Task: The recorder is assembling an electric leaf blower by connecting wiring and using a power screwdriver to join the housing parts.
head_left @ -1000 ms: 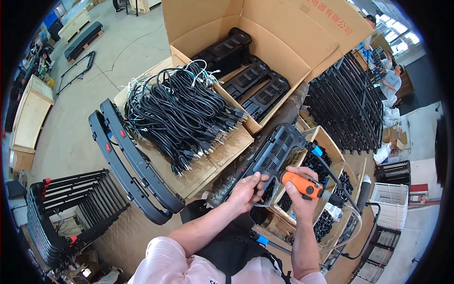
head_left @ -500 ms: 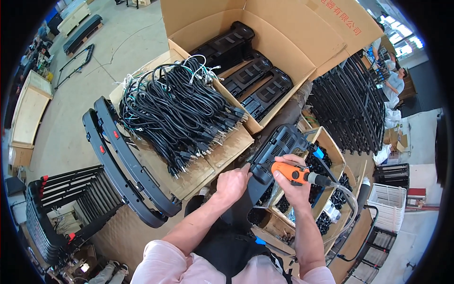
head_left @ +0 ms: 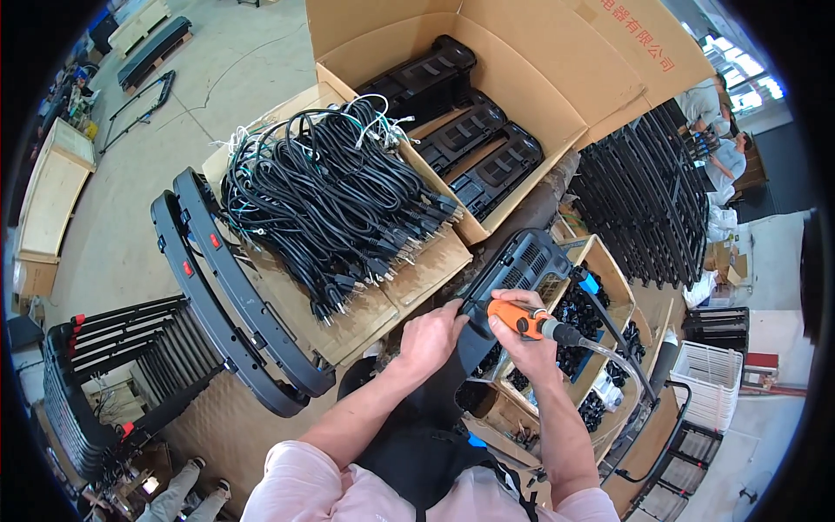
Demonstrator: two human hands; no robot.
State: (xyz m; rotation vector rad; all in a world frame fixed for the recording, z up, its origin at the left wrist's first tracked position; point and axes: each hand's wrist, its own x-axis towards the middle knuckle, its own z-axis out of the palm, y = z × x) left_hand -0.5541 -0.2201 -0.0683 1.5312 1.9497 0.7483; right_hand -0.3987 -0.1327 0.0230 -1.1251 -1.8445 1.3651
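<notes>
In front of me a long black plastic housing (head_left: 524, 261) with slotted vents lies at a slant. My right hand (head_left: 532, 355) is closed around an orange powered screwdriver (head_left: 513, 318), which has a hose running from its rear end. The tool's front end points left onto the near part of the housing; its tip is hidden. My left hand (head_left: 428, 339) has curled fingers on the near left edge of the same housing, with the fingertips close to the tool's front. Whether those fingers also hold a small part cannot be seen.
Bundled black power cords (head_left: 326, 204) cover a cardboard surface ahead left. Behind stands an open carton (head_left: 557, 70) with black housings. Two curved dark grey bars (head_left: 252, 322) stand at left. Wooden bins (head_left: 616, 291) of small black parts lie right. Frames (head_left: 648, 200) are stacked beyond; people stand behind.
My right hand and the screwdriver have shifted a little left, toward my left hand. The left hand stays at the housing's edge. The whole view has turned slightly.
</notes>
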